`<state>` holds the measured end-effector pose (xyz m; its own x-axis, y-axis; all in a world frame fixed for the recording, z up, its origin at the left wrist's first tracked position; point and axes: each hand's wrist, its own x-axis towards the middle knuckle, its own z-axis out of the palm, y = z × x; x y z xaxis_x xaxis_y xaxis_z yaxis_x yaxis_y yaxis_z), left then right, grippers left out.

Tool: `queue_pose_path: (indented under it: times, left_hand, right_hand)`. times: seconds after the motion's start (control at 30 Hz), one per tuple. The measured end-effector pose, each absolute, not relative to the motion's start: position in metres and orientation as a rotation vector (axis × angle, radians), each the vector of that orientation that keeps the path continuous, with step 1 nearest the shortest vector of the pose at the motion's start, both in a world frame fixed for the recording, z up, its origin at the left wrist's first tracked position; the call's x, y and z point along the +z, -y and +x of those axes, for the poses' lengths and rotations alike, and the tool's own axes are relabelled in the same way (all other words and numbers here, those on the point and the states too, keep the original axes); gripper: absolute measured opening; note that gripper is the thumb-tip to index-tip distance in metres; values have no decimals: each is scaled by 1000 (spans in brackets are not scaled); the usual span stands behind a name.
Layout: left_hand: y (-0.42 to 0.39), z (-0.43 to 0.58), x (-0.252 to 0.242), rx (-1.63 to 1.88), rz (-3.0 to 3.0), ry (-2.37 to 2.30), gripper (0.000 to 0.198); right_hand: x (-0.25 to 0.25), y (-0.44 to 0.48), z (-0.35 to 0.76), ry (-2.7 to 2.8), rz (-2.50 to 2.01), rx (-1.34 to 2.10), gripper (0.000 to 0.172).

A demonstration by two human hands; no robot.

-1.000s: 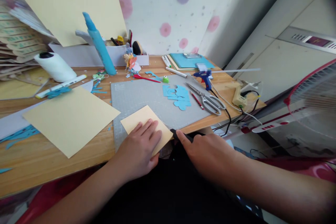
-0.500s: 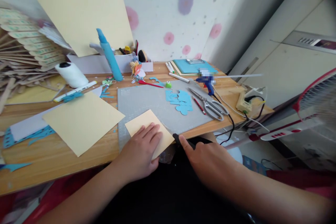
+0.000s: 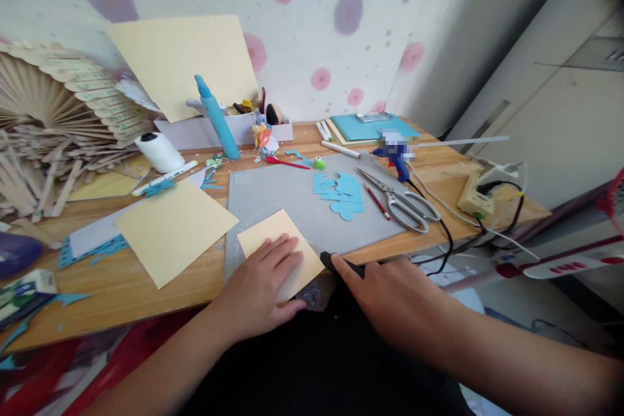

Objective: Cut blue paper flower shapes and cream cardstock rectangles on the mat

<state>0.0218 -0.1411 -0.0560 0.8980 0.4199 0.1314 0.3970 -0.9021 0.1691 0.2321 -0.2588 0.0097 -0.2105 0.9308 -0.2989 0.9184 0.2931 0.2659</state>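
A cream square of card (image 3: 287, 234) lies at the front edge of the grey cutting mat (image 3: 273, 185), one corner reaching past the table edge. My left hand (image 3: 263, 279) rests flat on it, fingers stretched out and thumb off its near side. In my right hand (image 3: 390, 292) is a black utility knife (image 3: 329, 262), index finger laid along its top. Its tip is at the card's right corner; I cannot make out the blade. Cut light-blue paper pieces (image 3: 344, 192) lie farther back on the mat. A larger cream sheet (image 3: 175, 227) lies left of the mat.
Scissors (image 3: 397, 198), a red pencil (image 3: 377, 201) and a blue glue gun (image 3: 397, 159) lie on the right. A power strip (image 3: 472, 195) with cables sits at the right edge. At the back stand a blue glue bottle (image 3: 218, 120) and a thread spool (image 3: 160, 153); wooden sticks (image 3: 58, 104) pile up left.
The view has shifted, showing more of the table's left side. Both hands stay almost where they were at the card, with the knife tip still by its right corner.
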Motion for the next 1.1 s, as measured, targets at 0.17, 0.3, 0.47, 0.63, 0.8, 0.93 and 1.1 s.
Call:
queue_pose_path:
  times: [0.17,0.3,0.47,0.63,0.8,0.93,1.1]
  left_hand:
    - [142,22,-58,259,2940,-632,62]
    - [141,22,-59,290,2918,-624,58]
    - [140,22,-59,284,2942,-599,58]
    - [141,22,-59,274,2916,-617,59]
    - [140,22,-60,252,2939,-600,60]
    - [140,21,-62,268,2940,-603,60]
    - [141,20,-62,306,2932,-602,59]
  right_hand:
    - [18,240,232,-2179,1612,-56,69]
    - [25,232,229,-2166,1646,-92,64]
    - [25,225,224,-2152,1657,-122,63]
    - [20,220,221,-2171,1700,-103,59]
    - [20,216,217,-2164,1677,-84,60]
    - [22,214,217,-2182,1646,-83,61]
    - [23,207,217,-2175,1650,-95,63]
